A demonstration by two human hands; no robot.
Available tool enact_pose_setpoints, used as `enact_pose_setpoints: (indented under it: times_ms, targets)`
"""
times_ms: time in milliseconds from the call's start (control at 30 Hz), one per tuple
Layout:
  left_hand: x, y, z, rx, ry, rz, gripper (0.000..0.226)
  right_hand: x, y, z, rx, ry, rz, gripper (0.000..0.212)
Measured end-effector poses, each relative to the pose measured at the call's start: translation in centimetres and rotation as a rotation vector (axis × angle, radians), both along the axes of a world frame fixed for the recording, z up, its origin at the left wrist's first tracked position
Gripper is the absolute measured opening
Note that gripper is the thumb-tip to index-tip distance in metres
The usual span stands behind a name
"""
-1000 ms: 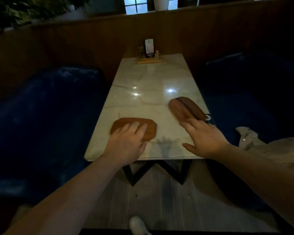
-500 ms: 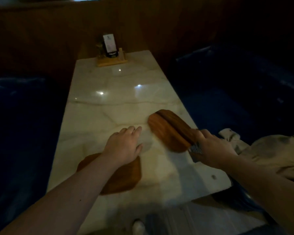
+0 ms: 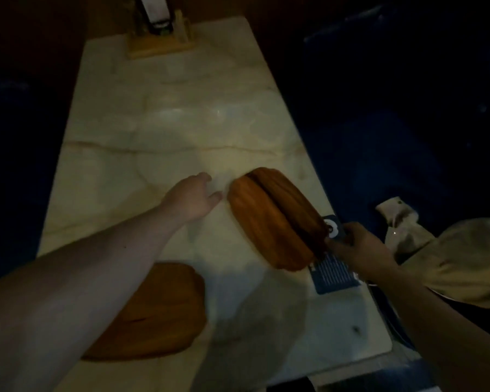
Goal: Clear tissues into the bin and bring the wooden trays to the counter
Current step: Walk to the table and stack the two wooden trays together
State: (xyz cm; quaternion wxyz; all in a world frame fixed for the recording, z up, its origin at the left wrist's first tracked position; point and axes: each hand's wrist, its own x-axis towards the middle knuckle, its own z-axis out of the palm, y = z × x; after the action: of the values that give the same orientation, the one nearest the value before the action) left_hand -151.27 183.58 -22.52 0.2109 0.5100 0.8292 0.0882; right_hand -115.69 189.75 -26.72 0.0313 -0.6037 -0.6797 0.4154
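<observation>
- Head view: a pale marble tabletop (image 3: 181,131) runs away from the camera in dim light.
- The right hand (image 3: 359,246) is closed on the near end of a ridged wooden tray (image 3: 272,216), which lies aslant near the tabletop's right edge, partly over a blue printed card (image 3: 334,274).
- The left hand (image 3: 194,198) reaches over the tabletop just beside that tray's far left end, fingers loosely spread and gripping nothing.
- A second wooden tray (image 3: 164,315) lies flat nearer the camera, partly hidden under the left forearm.
- A wooden holder (image 3: 160,42) stands at the far end.
</observation>
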Motion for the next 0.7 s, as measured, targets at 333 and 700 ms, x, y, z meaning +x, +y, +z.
enact_pose_setpoints:
  times_ms: [333,700]
  targets:
    - [1.0,6.5,-6.4,-0.122,-0.162,0.240,0.046,-0.5,4.5,-5.2,-0.231,0.124,-0.077,0.021]
    - [1.7,9.8,-8.1,-0.149,-0.267,0.274,0.025,-0.2,5.7,-6.4,-0.246,0.022,0.064,0.022]
